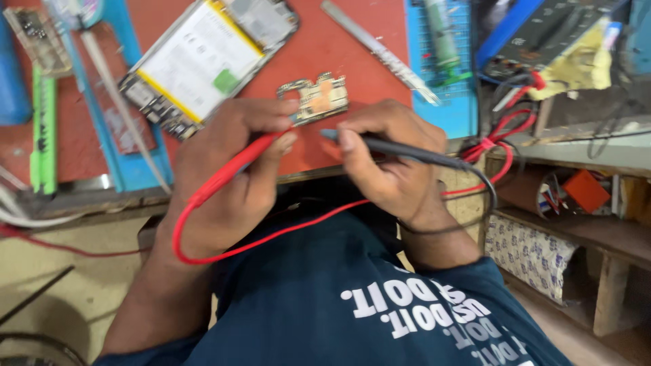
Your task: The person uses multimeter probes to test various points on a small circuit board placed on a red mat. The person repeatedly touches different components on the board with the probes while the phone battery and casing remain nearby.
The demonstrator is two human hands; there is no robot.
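Left hand: left hand (234, 166) curled around the red probe (234, 166), thumb and forefinger pinching it near the tip; the tip points toward the board.
Right hand: right hand (386, 159) closed on the black probe (400, 150), held like a pen between thumb and fingers, tip aimed left at the board.
Board: small circuit board (315, 97) lies flat on the red mat (339, 47), near the mat's front edge, just beyond both sets of fingertips; whether either tip touches it cannot be told.
Leads: red lead (271, 237) loops down off the front edge and across the lap; black lead (475, 203) curves around the right wrist.
Phone: opened phone (203, 57), back off and battery showing, lies askew toward the mat's far left, well apart from the board.
Ruler: metal ruler (380, 51) lies diagonal at the mat's far right edge.
Blue mat: blue mat (441, 95) adjoins the red mat on the right.
Tweezers: tweezers (122, 102) lie on the worktop's left side, beside the phone.
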